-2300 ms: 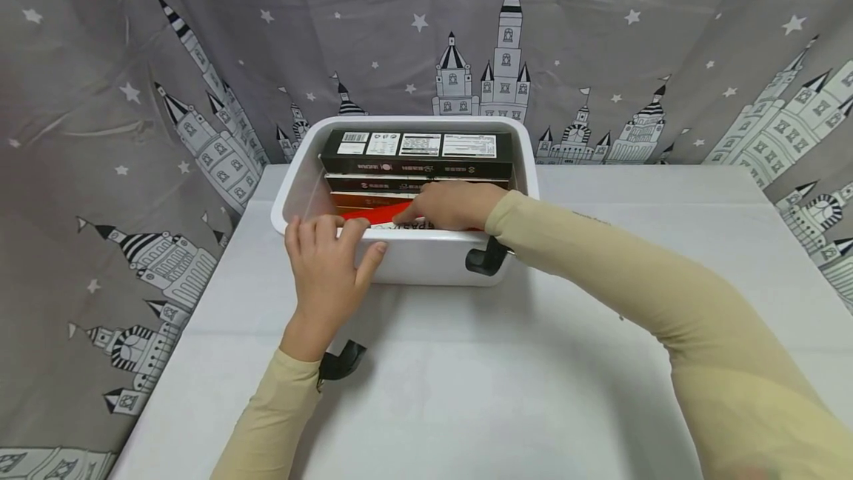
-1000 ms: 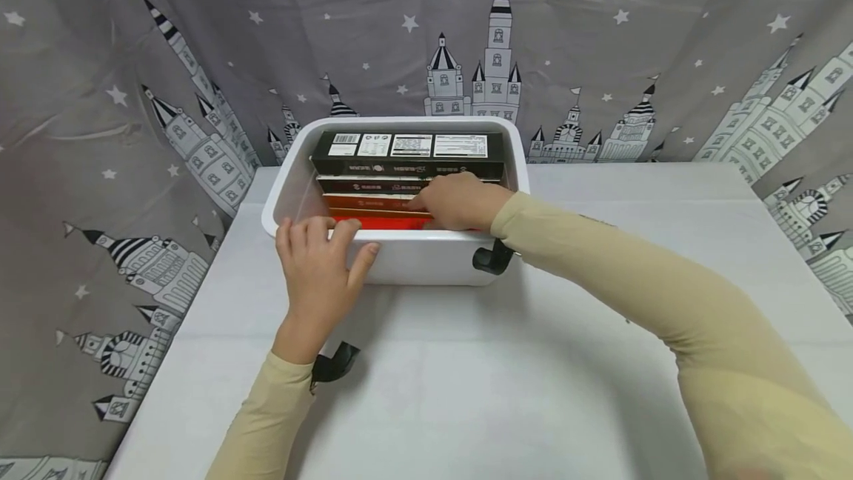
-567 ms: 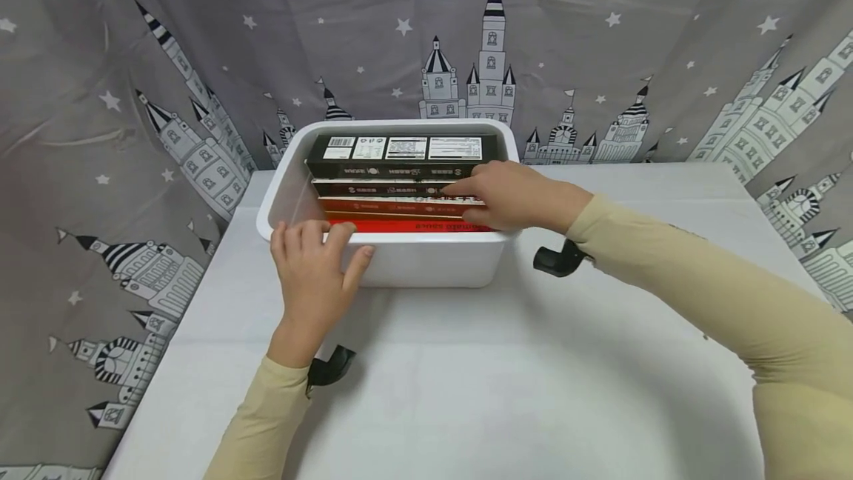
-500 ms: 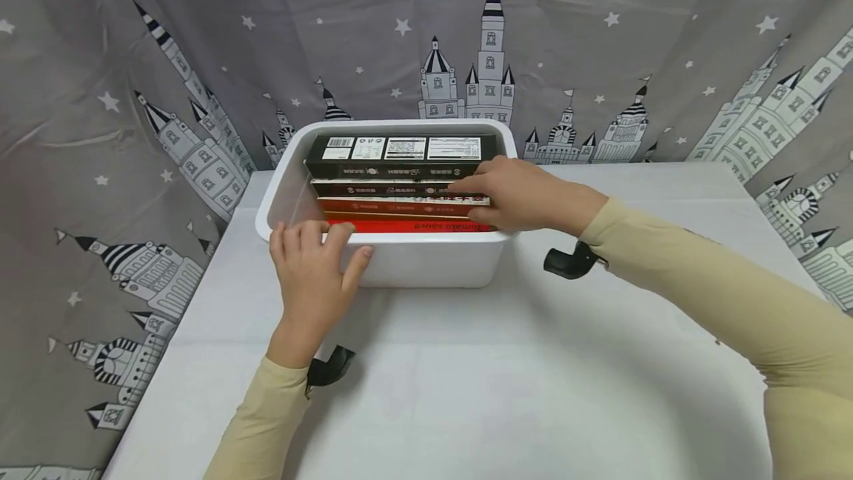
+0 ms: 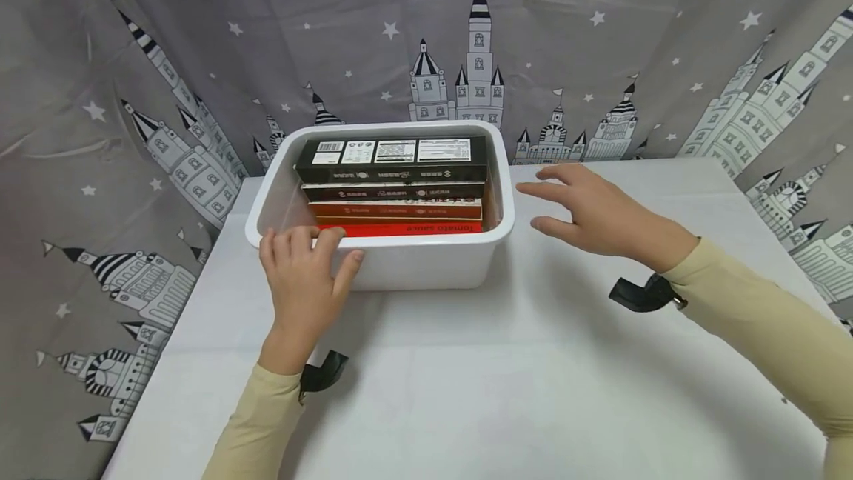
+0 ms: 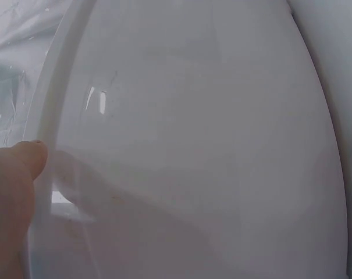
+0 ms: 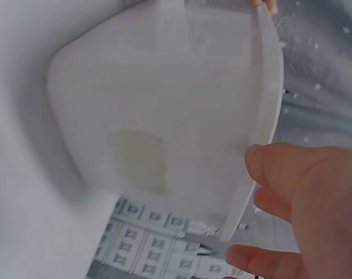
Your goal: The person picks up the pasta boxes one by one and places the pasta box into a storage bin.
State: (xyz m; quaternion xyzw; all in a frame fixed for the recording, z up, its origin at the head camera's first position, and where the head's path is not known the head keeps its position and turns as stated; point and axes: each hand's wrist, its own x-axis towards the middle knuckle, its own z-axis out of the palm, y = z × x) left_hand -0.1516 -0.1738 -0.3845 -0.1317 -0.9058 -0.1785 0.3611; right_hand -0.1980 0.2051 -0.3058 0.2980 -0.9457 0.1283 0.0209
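Note:
A white plastic bin (image 5: 426, 265) stands on the table in the head view. Inside it, packed upright front to back, are a red box (image 5: 400, 230) lettered "Tomato sauce", an orange-brown box (image 5: 380, 210), a dark box (image 5: 400, 192) and a taller black box (image 5: 393, 159) with white label panels. My left hand (image 5: 300, 291) grips the bin's front rim near its left corner, fingers hooked over the edge and thumb outside. To the right of the bin hovers my right hand (image 5: 596, 210), fingers spread and holding nothing. The right wrist view shows its thumb overlapping the rim.
A white cloth covers the table (image 5: 466, 391). Behind and to the left hangs a grey curtain (image 5: 320, 13) printed with castles and stars. Each wrist carries a black camera mount (image 5: 643, 295).
My right hand has left the boxes and moved out to the right, past the bin's rim. The red box now lies flat along the front. My left hand has stayed on the rim.

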